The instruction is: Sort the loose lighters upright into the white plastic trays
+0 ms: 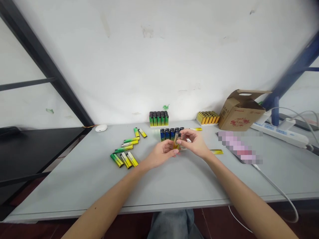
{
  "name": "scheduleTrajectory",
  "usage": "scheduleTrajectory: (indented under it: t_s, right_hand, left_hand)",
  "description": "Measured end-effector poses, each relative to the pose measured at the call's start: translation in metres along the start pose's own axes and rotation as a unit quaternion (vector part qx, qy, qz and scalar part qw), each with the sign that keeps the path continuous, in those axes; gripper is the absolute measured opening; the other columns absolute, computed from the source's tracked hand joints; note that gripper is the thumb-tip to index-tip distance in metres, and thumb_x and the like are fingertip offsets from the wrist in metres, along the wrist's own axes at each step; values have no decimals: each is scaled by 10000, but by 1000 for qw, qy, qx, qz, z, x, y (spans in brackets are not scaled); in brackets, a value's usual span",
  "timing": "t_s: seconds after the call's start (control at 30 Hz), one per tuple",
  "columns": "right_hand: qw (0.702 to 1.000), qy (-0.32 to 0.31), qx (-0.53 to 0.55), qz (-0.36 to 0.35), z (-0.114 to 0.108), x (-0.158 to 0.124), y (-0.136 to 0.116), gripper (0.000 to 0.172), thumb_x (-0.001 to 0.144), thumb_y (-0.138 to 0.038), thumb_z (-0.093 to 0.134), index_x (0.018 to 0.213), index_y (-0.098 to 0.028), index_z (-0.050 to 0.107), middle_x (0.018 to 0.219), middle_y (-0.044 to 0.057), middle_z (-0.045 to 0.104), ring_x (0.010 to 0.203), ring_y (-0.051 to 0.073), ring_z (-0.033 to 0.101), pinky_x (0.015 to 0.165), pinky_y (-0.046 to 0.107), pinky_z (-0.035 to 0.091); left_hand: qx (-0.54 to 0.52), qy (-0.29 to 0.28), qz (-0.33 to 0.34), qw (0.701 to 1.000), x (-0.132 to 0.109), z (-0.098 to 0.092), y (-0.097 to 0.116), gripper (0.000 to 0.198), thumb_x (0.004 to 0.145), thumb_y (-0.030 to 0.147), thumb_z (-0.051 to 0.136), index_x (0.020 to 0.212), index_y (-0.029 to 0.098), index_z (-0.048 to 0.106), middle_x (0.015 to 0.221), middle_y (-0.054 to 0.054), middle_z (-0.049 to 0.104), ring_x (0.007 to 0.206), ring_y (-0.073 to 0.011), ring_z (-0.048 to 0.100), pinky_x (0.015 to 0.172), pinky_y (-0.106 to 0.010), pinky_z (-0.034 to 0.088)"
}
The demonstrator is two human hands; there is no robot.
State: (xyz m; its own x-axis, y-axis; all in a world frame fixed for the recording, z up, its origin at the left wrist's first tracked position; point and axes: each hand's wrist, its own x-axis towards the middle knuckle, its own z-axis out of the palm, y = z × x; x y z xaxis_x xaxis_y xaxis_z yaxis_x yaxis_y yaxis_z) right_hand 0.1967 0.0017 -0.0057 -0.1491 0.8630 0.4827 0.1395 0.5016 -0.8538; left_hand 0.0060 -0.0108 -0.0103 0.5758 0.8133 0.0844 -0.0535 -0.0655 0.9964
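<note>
An upright lighter (pixel 176 140) with a yellow lower part is held between my two hands. My left hand (pixel 161 155) is closed on its lower end from the left, thumb toward the front. My right hand (pixel 195 142) grips its upper part with thumb and fingers. Right behind them, several blue lighters (pixel 171 133) with dark tops stand in rows, partly covered by my hands. To the left, loose green-and-yellow lighters (pixel 124 149) and white-and-yellow lighters (pixel 132 159) lie scattered on the grey table (pixel 159 186).
Near the wall stands a block of green lighters (pixel 159 119) in a white tray. Orange cylinders (pixel 208 118) fill another tray beside an open cardboard box (pixel 240 114). Yellow pieces (pixel 216 151), a blurred phone-like object (pixel 239 147), a power strip (pixel 281 132) and a white case (pixel 101 128) lie around.
</note>
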Motion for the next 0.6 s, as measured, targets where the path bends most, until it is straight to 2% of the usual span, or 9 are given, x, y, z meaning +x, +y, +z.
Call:
scheduleTrajectory:
  t_s: [0.1,0.17,0.27,0.47,0.53,0.6]
  right_hand:
    - [999,-14,-35,-1,-1,-1,-2,260,704,-405,769,796,-194,649,745,8,619,655,129,538,587,264,443]
    - [999,-5,-36,-2,-3,0,-4,250,762,-437,715,796,-194,661,768,22,644,688,141,560,621,274,458]
    - [999,45,-11,-6,-9,3,-3,334,857,-499,583,760,-191,668,765,40,663,695,149,579,642,284,470]
    - [985,156,53,47,-16,10,11,514,883,-621,460,683,-183,638,639,51,635,547,135,541,511,265,418]
    - [981,172,62,59,-15,10,15,534,879,-638,454,674,-181,637,605,49,624,527,133,537,499,262,412]
    - [981,172,69,57,-13,9,15,537,876,-644,459,674,-181,641,586,46,616,522,132,536,500,262,413]
  left_hand:
    - [-3,-3,9,1000,0,-1,1,374,790,421,712,1017,155,581,887,-58,664,761,-153,657,774,-339,520]
    - [-3,-3,8,1000,1,-2,2,356,815,435,681,1008,156,571,838,-43,653,722,-141,640,763,-334,517]
    - [-31,7,-6,999,2,-5,1,353,835,450,642,1010,160,544,835,-39,637,700,-145,629,753,-354,516]
    - [-150,23,-18,988,3,-3,5,235,831,359,593,964,214,465,679,48,498,587,-115,540,637,-296,484]
    - [-165,22,-29,986,2,-2,9,252,837,394,602,935,225,442,663,63,448,555,-99,498,603,-265,461]
    - [-172,17,-39,984,1,-2,11,332,845,501,593,860,213,429,652,64,410,533,-85,458,569,-238,430]
